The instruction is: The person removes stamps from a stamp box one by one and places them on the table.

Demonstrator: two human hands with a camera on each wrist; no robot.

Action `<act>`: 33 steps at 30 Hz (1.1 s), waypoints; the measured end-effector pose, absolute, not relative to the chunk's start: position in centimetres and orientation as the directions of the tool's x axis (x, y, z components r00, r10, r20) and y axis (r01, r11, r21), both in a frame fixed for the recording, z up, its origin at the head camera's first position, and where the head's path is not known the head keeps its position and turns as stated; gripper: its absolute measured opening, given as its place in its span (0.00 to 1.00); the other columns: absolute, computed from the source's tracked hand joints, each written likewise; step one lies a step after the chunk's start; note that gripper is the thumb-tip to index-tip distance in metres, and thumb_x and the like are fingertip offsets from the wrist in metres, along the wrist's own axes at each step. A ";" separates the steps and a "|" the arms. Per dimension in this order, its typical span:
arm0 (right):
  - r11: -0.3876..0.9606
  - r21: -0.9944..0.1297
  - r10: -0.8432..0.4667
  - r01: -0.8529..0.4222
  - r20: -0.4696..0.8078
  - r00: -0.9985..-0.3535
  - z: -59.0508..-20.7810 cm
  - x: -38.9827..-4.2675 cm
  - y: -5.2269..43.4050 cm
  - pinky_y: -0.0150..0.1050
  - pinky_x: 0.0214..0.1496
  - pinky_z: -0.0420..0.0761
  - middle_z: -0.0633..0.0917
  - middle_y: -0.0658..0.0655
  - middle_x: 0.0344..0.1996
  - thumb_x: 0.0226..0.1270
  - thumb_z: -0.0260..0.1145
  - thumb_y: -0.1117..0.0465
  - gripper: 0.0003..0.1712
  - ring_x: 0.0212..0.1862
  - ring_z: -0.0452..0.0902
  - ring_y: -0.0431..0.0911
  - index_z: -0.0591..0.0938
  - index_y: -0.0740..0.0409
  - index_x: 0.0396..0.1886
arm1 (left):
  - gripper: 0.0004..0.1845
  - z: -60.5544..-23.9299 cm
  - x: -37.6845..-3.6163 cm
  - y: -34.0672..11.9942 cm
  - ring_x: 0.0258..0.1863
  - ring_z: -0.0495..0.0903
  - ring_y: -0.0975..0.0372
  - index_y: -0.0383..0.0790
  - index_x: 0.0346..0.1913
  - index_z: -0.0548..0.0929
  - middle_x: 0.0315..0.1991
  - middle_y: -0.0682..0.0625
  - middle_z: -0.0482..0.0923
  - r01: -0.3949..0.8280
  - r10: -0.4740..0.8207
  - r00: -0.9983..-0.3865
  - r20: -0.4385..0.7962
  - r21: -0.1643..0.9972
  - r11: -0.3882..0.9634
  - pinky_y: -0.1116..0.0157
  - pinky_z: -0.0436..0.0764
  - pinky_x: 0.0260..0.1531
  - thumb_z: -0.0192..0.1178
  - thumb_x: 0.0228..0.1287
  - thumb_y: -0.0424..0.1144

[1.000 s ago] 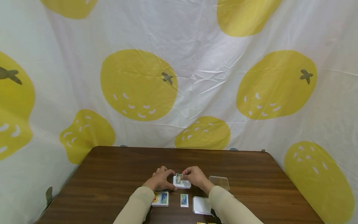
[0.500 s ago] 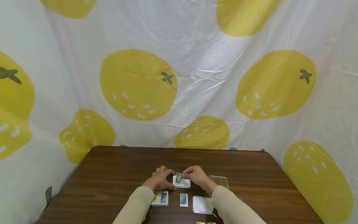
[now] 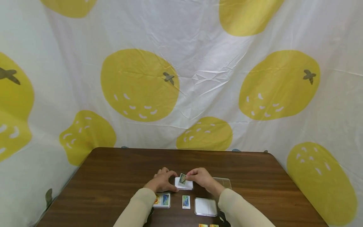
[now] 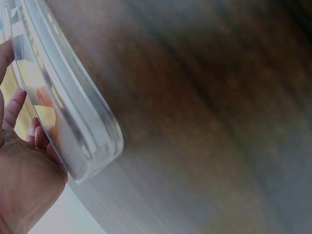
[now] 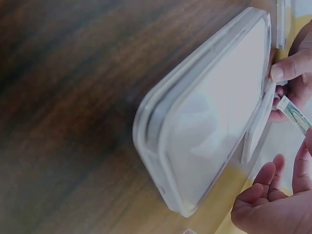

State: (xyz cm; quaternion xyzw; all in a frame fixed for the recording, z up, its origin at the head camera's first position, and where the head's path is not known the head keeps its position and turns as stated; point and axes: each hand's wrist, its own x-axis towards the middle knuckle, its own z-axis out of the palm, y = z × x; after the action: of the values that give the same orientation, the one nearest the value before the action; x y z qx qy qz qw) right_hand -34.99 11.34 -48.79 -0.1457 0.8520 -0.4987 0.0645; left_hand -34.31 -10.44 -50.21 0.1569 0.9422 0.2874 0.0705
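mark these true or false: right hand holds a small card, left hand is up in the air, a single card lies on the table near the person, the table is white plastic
1. The right hand pinches a small picture card. True.
2. The left hand is raised in the air. False: it rests low at the white card case on the table.
3. A single card lies face up on the table nearer the person. True.
4. The table is white plastic. False: it is dark brown wood grain.
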 end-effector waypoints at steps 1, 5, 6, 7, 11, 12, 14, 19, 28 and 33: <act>0.458 -0.871 -0.313 -0.178 0.029 -0.949 -48.7 -34.9 11.4 0.39 0.43 0.72 0.85 0.51 0.30 0.58 0.74 0.62 0.08 0.36 0.74 0.42 0.87 0.64 0.31 | 0.30 -50.2 -34.3 -10.5 0.54 0.65 0.48 0.50 0.56 0.80 0.54 0.44 0.66 0.252 0.335 -0.941 -0.044 0.566 0.785 0.45 0.64 0.56 0.77 0.49 0.51; 0.458 -0.876 -0.321 -0.154 -0.001 -0.947 -48.4 -34.2 11.5 0.38 0.43 0.71 0.84 0.50 0.29 0.58 0.74 0.61 0.09 0.36 0.74 0.42 0.87 0.64 0.32 | 0.30 -50.1 -34.3 -10.5 0.55 0.64 0.48 0.50 0.56 0.80 0.56 0.43 0.66 0.245 0.330 -0.943 -0.050 0.571 0.784 0.45 0.64 0.56 0.77 0.49 0.51; 0.459 -0.876 -0.322 -0.150 -0.007 -0.947 -48.4 -34.1 11.5 0.38 0.43 0.71 0.84 0.50 0.29 0.58 0.74 0.61 0.09 0.36 0.73 0.42 0.87 0.64 0.32 | 0.30 -50.1 -34.3 -10.5 0.55 0.64 0.48 0.50 0.56 0.80 0.56 0.43 0.66 0.244 0.330 -0.943 -0.050 0.570 0.785 0.46 0.64 0.57 0.77 0.49 0.51; 0.460 -0.876 -0.323 -0.147 -0.011 -0.947 -48.3 -33.9 11.5 0.38 0.42 0.71 0.84 0.50 0.29 0.58 0.74 0.61 0.09 0.36 0.73 0.42 0.87 0.64 0.32 | 0.30 -50.0 -34.3 -10.5 0.55 0.64 0.48 0.50 0.56 0.80 0.56 0.43 0.66 0.244 0.329 -0.943 -0.050 0.570 0.784 0.46 0.64 0.57 0.77 0.49 0.50; 0.460 -0.877 -0.326 -0.139 -0.022 -0.945 -48.2 -33.3 11.5 0.39 0.44 0.70 0.84 0.49 0.29 0.58 0.74 0.62 0.09 0.37 0.73 0.42 0.86 0.65 0.32 | 0.30 -49.8 -34.2 -10.6 0.54 0.65 0.48 0.50 0.56 0.80 0.56 0.43 0.66 0.246 0.328 -0.944 -0.044 0.571 0.783 0.46 0.65 0.55 0.77 0.48 0.50; 0.459 -0.877 -0.329 -0.138 -0.023 -0.944 -48.2 -33.3 11.5 0.40 0.45 0.70 0.84 0.49 0.30 0.58 0.74 0.62 0.09 0.37 0.73 0.43 0.86 0.65 0.32 | 0.30 -49.8 -34.1 -10.6 0.54 0.65 0.49 0.50 0.56 0.80 0.56 0.43 0.66 0.245 0.327 -0.944 -0.044 0.572 0.783 0.47 0.65 0.55 0.77 0.48 0.50; 0.455 -0.881 -0.335 -0.132 -0.032 -0.942 -48.1 -33.1 11.5 0.40 0.46 0.69 0.84 0.49 0.30 0.58 0.74 0.62 0.09 0.38 0.73 0.43 0.86 0.65 0.32 | 0.30 -49.8 -34.0 -10.6 0.54 0.65 0.49 0.49 0.55 0.80 0.55 0.43 0.67 0.249 0.329 -0.943 -0.039 0.573 0.781 0.47 0.65 0.54 0.78 0.48 0.49; 0.442 -0.888 -0.362 -0.128 -0.046 -0.931 -48.1 -32.9 11.7 0.41 0.46 0.70 0.84 0.49 0.30 0.58 0.74 0.62 0.09 0.38 0.74 0.43 0.86 0.65 0.32 | 0.30 -49.9 -34.0 -10.6 0.53 0.65 0.49 0.49 0.55 0.80 0.54 0.43 0.67 0.252 0.333 -0.942 -0.040 0.572 0.781 0.47 0.65 0.54 0.77 0.48 0.49; 0.421 -0.896 -0.438 -0.142 -0.064 -0.897 -48.1 -32.2 11.6 0.39 0.44 0.72 0.85 0.49 0.30 0.59 0.73 0.63 0.10 0.38 0.74 0.41 0.86 0.67 0.33 | 0.29 -50.1 -34.1 -10.5 0.53 0.65 0.48 0.50 0.55 0.80 0.54 0.43 0.67 0.263 0.339 -0.940 -0.031 0.567 0.781 0.47 0.65 0.53 0.77 0.48 0.49; 0.443 -0.886 -0.455 -0.139 -0.089 -0.886 -48.2 -31.6 11.2 0.37 0.42 0.72 0.84 0.48 0.29 0.59 0.74 0.63 0.09 0.36 0.74 0.40 0.87 0.66 0.32 | 0.28 -50.2 -34.0 -10.6 0.52 0.65 0.48 0.49 0.53 0.80 0.52 0.44 0.66 0.280 0.348 -0.937 -0.014 0.567 0.775 0.46 0.65 0.53 0.77 0.47 0.48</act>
State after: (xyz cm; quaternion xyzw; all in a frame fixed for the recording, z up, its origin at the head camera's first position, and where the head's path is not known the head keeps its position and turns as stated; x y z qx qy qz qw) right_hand -31.60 11.24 -48.21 -0.1779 0.8344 -0.4967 0.1593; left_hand -34.02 -10.56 -50.18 0.1670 0.9402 0.2910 0.0591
